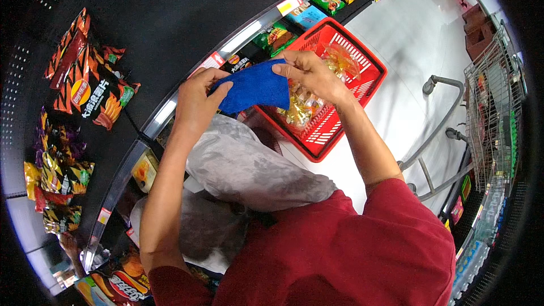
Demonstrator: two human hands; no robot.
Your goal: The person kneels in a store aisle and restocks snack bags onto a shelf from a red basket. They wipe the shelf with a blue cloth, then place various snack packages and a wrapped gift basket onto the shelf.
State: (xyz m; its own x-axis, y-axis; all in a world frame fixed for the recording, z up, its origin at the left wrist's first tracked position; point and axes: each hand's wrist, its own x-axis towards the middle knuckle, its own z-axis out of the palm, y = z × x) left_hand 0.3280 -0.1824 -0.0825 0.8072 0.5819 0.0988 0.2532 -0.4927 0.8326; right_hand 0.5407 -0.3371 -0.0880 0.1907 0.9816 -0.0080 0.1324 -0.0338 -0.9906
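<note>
A blue cloth (pixel 255 88) is stretched between my two hands, above my bent knee. My left hand (pixel 199 97) pinches its left edge between thumb and fingers. At the upper right corner, my right hand (pixel 312 72) grips the cloth the same way. Below and beyond the right hand, a red plastic shopping basket (pixel 325 146) rests on the floor, with gold-wrapped items in clear bags (pixel 297 112) inside. To the left of my hands runs a black shelf (pixel 170 21) with a clear price-label strip (pixel 163 112) along its front edge.
Lay's chip bags (pixel 91 87) stand at the back of the shelf, with more snack bags (pixel 63 174) nearer me. Packaged snacks (pixel 327 2) fill a lower shelf. On the right, a wire shopping cart (pixel 488 136) and a grey metal tube frame with casters (pixel 442 123) stand on the pale floor (pixel 408 51).
</note>
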